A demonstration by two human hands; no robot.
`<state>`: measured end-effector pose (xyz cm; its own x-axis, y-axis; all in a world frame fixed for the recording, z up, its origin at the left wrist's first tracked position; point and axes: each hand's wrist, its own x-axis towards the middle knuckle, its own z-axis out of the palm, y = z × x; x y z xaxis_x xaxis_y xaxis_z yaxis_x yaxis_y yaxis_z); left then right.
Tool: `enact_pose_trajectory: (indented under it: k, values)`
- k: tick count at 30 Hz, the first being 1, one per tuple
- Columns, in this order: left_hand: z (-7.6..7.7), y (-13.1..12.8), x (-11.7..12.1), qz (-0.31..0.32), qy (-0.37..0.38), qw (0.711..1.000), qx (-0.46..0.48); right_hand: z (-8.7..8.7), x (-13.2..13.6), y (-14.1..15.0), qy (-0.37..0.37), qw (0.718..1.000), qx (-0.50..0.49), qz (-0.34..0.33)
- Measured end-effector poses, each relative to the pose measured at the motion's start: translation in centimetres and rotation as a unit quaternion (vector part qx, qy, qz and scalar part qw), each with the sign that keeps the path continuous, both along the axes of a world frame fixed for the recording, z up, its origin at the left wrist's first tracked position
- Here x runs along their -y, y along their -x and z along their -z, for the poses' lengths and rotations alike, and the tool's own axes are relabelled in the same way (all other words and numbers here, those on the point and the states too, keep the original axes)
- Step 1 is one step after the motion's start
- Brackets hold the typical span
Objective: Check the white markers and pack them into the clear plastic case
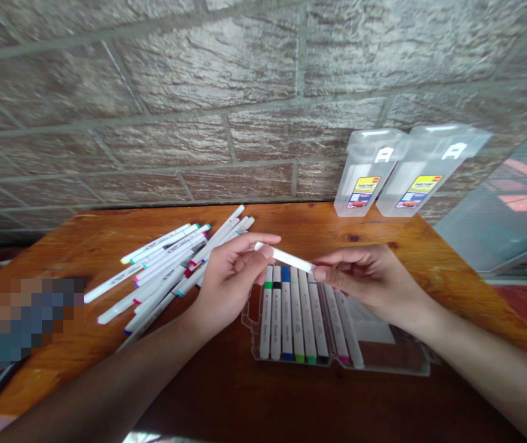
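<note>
A white marker (284, 257) lies crosswise just above the open clear plastic case (411, 369), pinched at both ends. The left hand (231, 280) has its grip pressed together on the capped end nearest the loose pile, and the right hand (365, 277) pinches the far end between its fingertips (319, 274). Those fingers cover both ends of the marker, so its cap colour is hard to make out.

Inside the case, a row of markers (293, 314) lies side by side, with green, black and blue ends showing; the held marker and the hands partly block their upper ends. A pale sheet (369, 323) sits in the case's right half, too dim to identify.

Left of the case, a loose pile of markers (166, 271) crisscrosses on the wooden bench (319, 224), its nearest ends hidden behind the left hand. Beyond the case, two clear plastic sleeves (367, 172) with yellow labels stand against the brick-faced wall (199, 80). Far left of the case, a pixelated patch (18, 320) hides whatever lies there.
</note>
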<state>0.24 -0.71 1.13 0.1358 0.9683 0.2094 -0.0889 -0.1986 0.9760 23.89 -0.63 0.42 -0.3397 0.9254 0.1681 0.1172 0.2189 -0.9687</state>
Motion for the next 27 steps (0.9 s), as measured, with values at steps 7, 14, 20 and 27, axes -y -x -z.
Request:
enact_pose_trajectory:
  k: [7, 14, 20, 27]
  values:
    - [-0.3, 0.1, 1.8, 0.006, -0.106, 0.990, -0.090, -0.3, 0.9, -0.2, -0.210, 0.968, 0.135, -0.030]
    - [-0.6, -0.3, 2.2, 0.024, -0.211, 0.969, -0.126, -0.3, 0.9, -0.4, -0.224, 0.964, 0.143, -0.006]
    - [0.2, -0.5, 2.6, 0.091, -0.267, 0.950, -0.131, -0.2, 0.9, -0.3, -0.269, 0.954, 0.136, 0.004]
    - [0.1, -1.2, 2.5, 0.100, -0.390, 0.908, -0.115, 0.1, 0.7, -0.4, -0.316, 0.940, 0.126, -0.008]
